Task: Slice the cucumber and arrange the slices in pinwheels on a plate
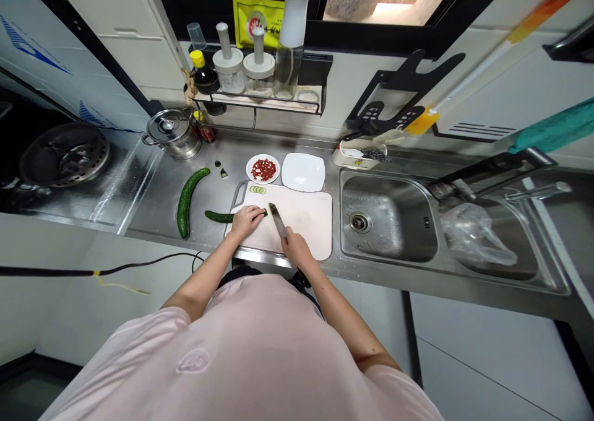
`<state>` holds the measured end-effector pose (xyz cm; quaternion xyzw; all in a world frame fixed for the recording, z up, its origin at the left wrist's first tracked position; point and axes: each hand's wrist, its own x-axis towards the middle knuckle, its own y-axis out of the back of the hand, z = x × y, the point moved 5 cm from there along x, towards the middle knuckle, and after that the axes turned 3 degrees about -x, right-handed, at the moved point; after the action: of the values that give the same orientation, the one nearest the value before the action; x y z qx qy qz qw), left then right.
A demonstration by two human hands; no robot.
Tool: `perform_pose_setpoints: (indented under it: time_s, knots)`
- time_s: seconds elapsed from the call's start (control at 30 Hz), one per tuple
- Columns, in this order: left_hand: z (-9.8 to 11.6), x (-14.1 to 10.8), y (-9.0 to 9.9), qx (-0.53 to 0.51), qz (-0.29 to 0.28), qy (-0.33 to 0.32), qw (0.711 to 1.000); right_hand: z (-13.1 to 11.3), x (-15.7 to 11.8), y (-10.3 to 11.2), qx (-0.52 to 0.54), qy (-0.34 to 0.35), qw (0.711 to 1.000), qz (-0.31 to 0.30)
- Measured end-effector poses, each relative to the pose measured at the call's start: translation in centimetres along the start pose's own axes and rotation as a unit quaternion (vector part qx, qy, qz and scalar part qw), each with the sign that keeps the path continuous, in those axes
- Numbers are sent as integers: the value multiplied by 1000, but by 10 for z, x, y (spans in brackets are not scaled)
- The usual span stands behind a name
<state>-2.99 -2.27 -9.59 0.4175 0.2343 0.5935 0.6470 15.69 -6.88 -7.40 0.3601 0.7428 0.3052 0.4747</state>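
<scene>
Evidently, slicing is the step in hand: the cucumber (218, 217) lies across the left edge of the board (306, 229), its cut end over the board and its tail beyond that edge. The left hand (249, 221) is clamped on it, fingers curled over the top, while the right hand (297, 246) is closed round the knife (277, 220), its blade just beside the cut end. As I judge it, another cut calls for tucked fingertips and a small, even shift of the blade, since smooth, rounded skin may roll. The slices (258, 190), thin pale discs rimmed in green, overlap at the board's far left corner. Left of the board, a second cucumber (187, 204), long, curved and bumpy, rests on the brushed-steel table (153, 204). At the board's far edge sit a round saucer (249, 164) of chopped red pieces (264, 169) and a glossy, white, squarish dish (303, 172). The board itself looks matt, pale and flat.
</scene>
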Motion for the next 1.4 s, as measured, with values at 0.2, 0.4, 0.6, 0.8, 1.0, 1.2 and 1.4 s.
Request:
perform_pose_setpoints:
  time_s: [0.2,0.4,0.6,0.8,1.0,1.2,1.4]
  knots:
    - [-2,0,-4,37,19,-22,999,-14,2,-1,-12,-2,1000,-3]
    - [-2,0,-6,53,24,-35,998,-17,4,-2,-25,-4,1000,-3]
    - [-2,-1,-6,63,21,-37,997,-17,5,-5,-35,-2,999,-4]
    - [-3,-1,-8,65,17,-38,997,-18,4,-5,-37,-8,999,-12]
    - [-3,-1,-9,66,20,-42,997,-19,2,-9,-38,-9,999,-21]
    - [-3,-1,-9,57,22,-41,997,-17,-3,-11,-41,-14,999,-26]
    - [-2,-1,-9,51,18,-34,998,-22,2,-5,-36,-12,999,-33]
